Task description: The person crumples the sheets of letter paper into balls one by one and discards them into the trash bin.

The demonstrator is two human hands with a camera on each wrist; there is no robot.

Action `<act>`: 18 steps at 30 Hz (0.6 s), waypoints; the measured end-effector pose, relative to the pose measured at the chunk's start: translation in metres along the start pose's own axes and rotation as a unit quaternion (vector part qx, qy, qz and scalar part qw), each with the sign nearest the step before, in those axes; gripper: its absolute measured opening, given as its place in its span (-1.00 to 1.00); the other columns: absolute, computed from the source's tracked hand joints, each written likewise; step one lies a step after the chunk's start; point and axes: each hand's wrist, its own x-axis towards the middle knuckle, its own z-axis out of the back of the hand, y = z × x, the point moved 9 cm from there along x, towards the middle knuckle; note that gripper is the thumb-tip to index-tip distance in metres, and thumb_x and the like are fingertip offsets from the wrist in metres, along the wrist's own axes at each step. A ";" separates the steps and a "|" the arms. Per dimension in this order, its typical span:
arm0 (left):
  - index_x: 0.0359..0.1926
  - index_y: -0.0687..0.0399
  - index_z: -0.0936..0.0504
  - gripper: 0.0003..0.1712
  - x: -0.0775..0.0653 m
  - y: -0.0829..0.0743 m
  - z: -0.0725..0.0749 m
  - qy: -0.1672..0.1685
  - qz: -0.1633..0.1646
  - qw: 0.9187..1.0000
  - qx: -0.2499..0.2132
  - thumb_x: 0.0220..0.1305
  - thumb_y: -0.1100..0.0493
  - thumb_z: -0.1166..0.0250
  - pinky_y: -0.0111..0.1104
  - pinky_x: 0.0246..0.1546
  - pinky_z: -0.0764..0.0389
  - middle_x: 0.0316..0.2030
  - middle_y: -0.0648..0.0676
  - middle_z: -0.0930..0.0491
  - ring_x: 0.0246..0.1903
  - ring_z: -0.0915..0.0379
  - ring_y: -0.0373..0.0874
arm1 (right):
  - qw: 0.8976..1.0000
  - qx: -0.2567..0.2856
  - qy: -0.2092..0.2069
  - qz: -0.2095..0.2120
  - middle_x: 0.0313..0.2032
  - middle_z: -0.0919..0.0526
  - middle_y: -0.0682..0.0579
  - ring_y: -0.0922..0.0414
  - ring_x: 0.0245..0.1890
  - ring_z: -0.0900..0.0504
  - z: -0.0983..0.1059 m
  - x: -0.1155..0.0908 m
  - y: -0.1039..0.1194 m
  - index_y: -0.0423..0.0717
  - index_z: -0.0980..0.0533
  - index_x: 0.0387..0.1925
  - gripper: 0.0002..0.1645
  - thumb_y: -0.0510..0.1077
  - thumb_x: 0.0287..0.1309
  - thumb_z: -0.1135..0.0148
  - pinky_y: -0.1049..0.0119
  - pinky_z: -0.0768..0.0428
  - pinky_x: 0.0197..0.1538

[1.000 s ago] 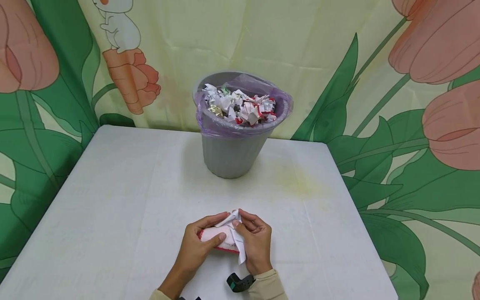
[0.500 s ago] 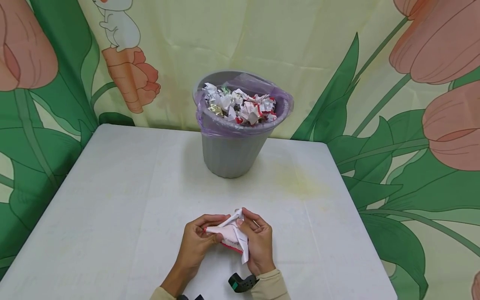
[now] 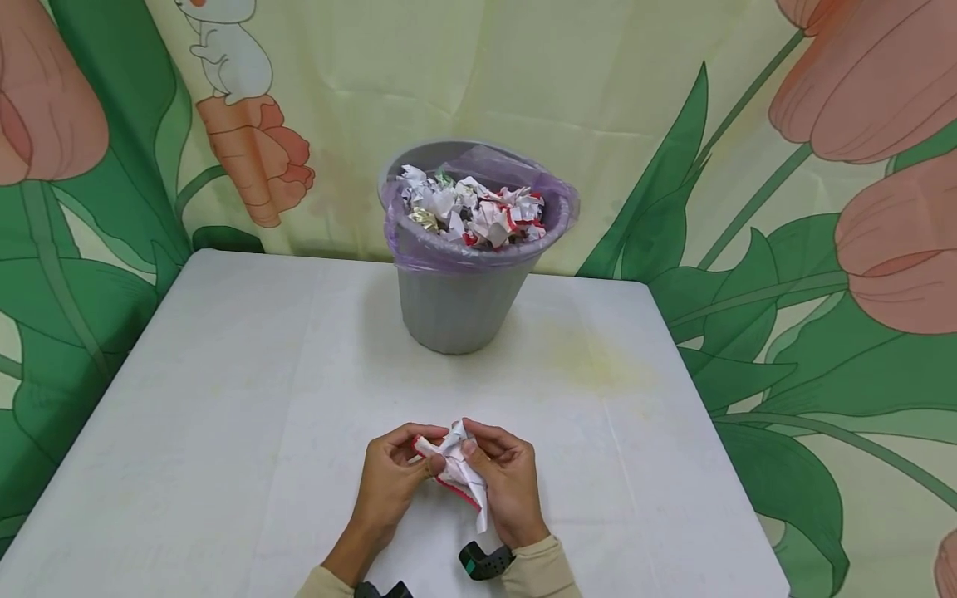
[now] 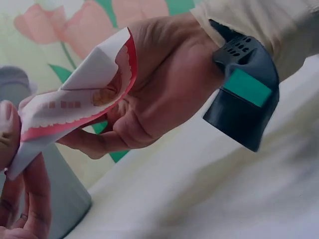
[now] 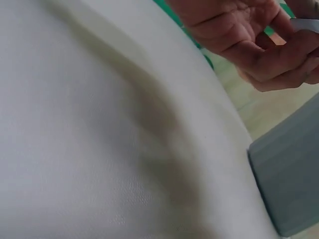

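A sheet of white-and-pink paper point(image 3: 462, 475) with a red scalloped border is bunched and folded between the two hands near the front of the table. My left hand point(image 3: 387, 480) pinches its left side, thumb on top. The right hand point(image 3: 512, 488) grips the other side, thumb pressed on the folds, and a white strip hangs down beside the palm. Faint print shows on the paper point(image 4: 75, 107) in the left wrist view, with one corner folded over. Only a sliver of it shows in the right wrist view.
A grey bin point(image 3: 456, 311) lined with a purple bag point(image 3: 456, 253) stands behind the hands, heaped with crumpled paper point(image 3: 489, 220). Black bands with a camera point(image 3: 486, 561) sit at the wrists. A flowered curtain point(image 3: 478, 75) hangs behind the white table point(image 3: 247, 399).
The paper's flat pink left part has folded inward, so it now looks narrower and more crumpled. Both hands have stayed close together and keep their hold.
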 end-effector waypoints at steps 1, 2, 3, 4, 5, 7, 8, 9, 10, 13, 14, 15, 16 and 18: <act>0.05 0.28 -0.75 -0.55 0.000 0.000 0.001 -0.007 0.000 1.000 0.002 0.11 0.34 -0.61 -0.46 -0.19 -0.76 -0.04 0.11 -0.74 -0.11 -0.70 -0.21 | 1.000 -0.006 0.008 0.006 0.04 -0.84 0.00 0.13 0.13 -0.78 -0.002 0.000 0.002 -0.47 -0.58 0.22 -0.55 -0.32 0.37 -0.36 0.32 -0.74 0.11; 0.05 0.28 -0.74 -0.54 0.000 -0.001 0.003 -0.014 0.001 1.000 0.003 0.09 0.36 -0.61 -0.47 -0.22 -0.75 -0.09 0.09 -0.74 -0.15 -0.70 -0.22 | 1.000 -0.011 0.014 0.011 0.04 -0.84 -0.01 0.13 0.12 -0.79 -0.004 0.000 0.003 -0.46 -0.59 0.20 -0.56 -0.31 0.38 -0.36 0.33 -0.75 0.10; 0.05 0.28 -0.72 -0.52 0.000 0.000 0.004 -0.024 0.004 1.000 0.002 0.07 0.39 -0.62 -0.47 -0.25 -0.74 -0.15 0.07 -0.74 -0.20 -0.70 -0.23 | 1.000 -0.014 0.018 0.015 0.03 -0.84 -0.01 0.13 0.11 -0.79 -0.005 0.000 0.003 -0.46 -0.60 0.19 -0.57 -0.31 0.38 -0.36 0.33 -0.75 0.09; 0.06 0.28 -0.70 -0.49 0.000 0.001 0.005 -0.035 0.009 0.999 0.000 0.05 0.41 -0.62 -0.47 -0.28 -0.74 -0.21 0.04 -0.74 -0.24 -0.70 -0.24 | 1.000 -0.015 0.020 0.017 0.03 -0.84 -0.02 0.12 0.10 -0.80 -0.006 0.000 0.003 -0.47 -0.60 0.18 -0.58 -0.31 0.38 -0.36 0.33 -0.75 0.08; 0.07 0.26 -0.67 -0.47 0.000 0.002 0.007 -0.047 0.016 0.999 -0.003 0.04 0.42 -0.62 -0.47 -0.30 -0.73 -0.26 0.03 -0.74 -0.28 -0.70 -0.24 | 0.999 -0.014 0.021 0.020 0.03 -0.84 -0.03 0.12 0.10 -0.80 -0.006 0.001 0.003 -0.48 -0.60 0.17 -0.58 -0.31 0.38 -0.36 0.34 -0.75 0.08; 0.08 0.25 -0.58 -0.40 -0.002 0.003 0.010 -0.080 0.023 0.996 -0.018 0.02 0.46 -0.62 -0.46 -0.30 -0.73 -0.30 0.02 -0.71 -0.32 -0.70 -0.23 | 1.000 -0.010 0.018 0.022 0.03 -0.84 -0.05 0.12 0.10 -0.80 -0.007 0.001 0.003 -0.50 -0.59 0.16 -0.59 -0.32 0.37 -0.36 0.34 -0.75 0.08; 0.08 0.24 -0.53 -0.37 -0.003 0.004 0.011 -0.098 0.023 0.995 -0.022 0.00 0.47 -0.63 -0.46 -0.31 -0.73 -0.29 0.01 -0.69 -0.34 -0.71 -0.23 | 1.000 -0.008 0.014 0.022 0.03 -0.84 -0.05 0.11 0.10 -0.80 -0.007 0.001 0.002 -0.50 -0.59 0.16 -0.59 -0.33 0.37 -0.36 0.34 -0.75 0.09; 0.06 0.25 -0.49 -0.36 -0.004 0.003 0.013 -0.117 0.018 0.993 -0.023 -0.01 0.48 -0.63 -0.45 -0.32 -0.74 -0.26 0.01 -0.66 -0.36 -0.71 -0.21 | 1.000 -0.004 0.009 0.021 0.03 -0.84 -0.06 0.11 0.11 -0.80 -0.007 0.002 0.002 -0.50 -0.59 0.17 -0.58 -0.33 0.37 -0.36 0.34 -0.74 0.11; 0.03 0.26 -0.46 -0.35 -0.006 0.002 0.014 -0.137 0.008 0.990 -0.023 -0.03 0.50 -0.63 -0.44 -0.32 -0.75 -0.24 0.03 -0.63 -0.38 -0.71 -0.20 | 1.000 0.001 0.003 0.020 0.04 -0.84 -0.06 0.11 0.12 -0.79 -0.006 0.002 0.001 -0.51 -0.58 0.17 -0.58 -0.33 0.36 -0.36 0.33 -0.74 0.12; -0.07 0.30 -0.50 -0.40 -0.010 -0.008 0.015 -0.189 -0.046 0.981 0.008 -0.08 0.51 -0.66 -0.41 -0.34 -0.78 -0.21 0.11 -0.58 -0.40 -0.71 -0.19 | 0.999 0.016 -0.026 0.020 0.05 -0.83 -0.04 0.12 0.15 -0.78 -0.004 0.002 -0.001 -0.51 -0.57 0.20 -0.55 -0.36 0.35 -0.37 0.33 -0.72 0.16; -0.10 0.30 -0.54 -0.44 -0.012 -0.011 0.015 -0.204 -0.066 0.976 0.024 -0.09 0.49 -0.67 -0.40 -0.36 -0.78 -0.22 0.13 -0.60 -0.41 -0.71 -0.18 | 0.999 0.024 -0.036 0.020 0.06 -0.83 -0.03 0.12 0.16 -0.77 -0.003 0.001 -0.001 -0.51 -0.57 0.20 -0.55 -0.37 0.34 -0.37 0.33 -0.72 0.17; -0.12 0.29 -0.59 -0.47 -0.014 -0.015 0.015 -0.219 -0.086 0.971 0.039 -0.09 0.48 -0.68 -0.41 -0.38 -0.77 -0.24 0.16 -0.64 -0.41 -0.71 -0.19 | 0.998 0.032 -0.045 0.020 0.06 -0.83 -0.02 0.13 0.17 -0.77 -0.003 0.001 -0.002 -0.52 -0.56 0.21 -0.54 -0.38 0.34 -0.36 0.33 -0.72 0.18; -0.11 0.28 -0.64 -0.49 -0.016 -0.018 0.015 -0.232 -0.105 0.966 0.051 -0.09 0.47 -0.68 -0.43 -0.41 -0.76 -0.24 0.17 -0.67 -0.41 -0.70 -0.20 | 0.998 0.039 -0.053 0.020 0.05 -0.83 -0.02 0.13 0.17 -0.76 -0.003 0.000 -0.002 -0.53 -0.56 0.21 -0.54 -0.40 0.34 -0.36 0.33 -0.71 0.19; -0.07 0.25 -0.67 -0.47 -0.021 -0.022 0.015 -0.257 -0.138 0.954 0.071 -0.09 0.44 -0.69 -0.48 -0.49 -0.71 -0.26 0.16 -0.69 -0.44 -0.68 -0.21 | 0.996 0.052 -0.065 0.020 0.04 -0.84 0.00 0.13 0.18 -0.76 -0.003 -0.001 -0.003 -0.53 -0.55 0.21 -0.54 -0.42 0.33 -0.35 0.33 -0.71 0.19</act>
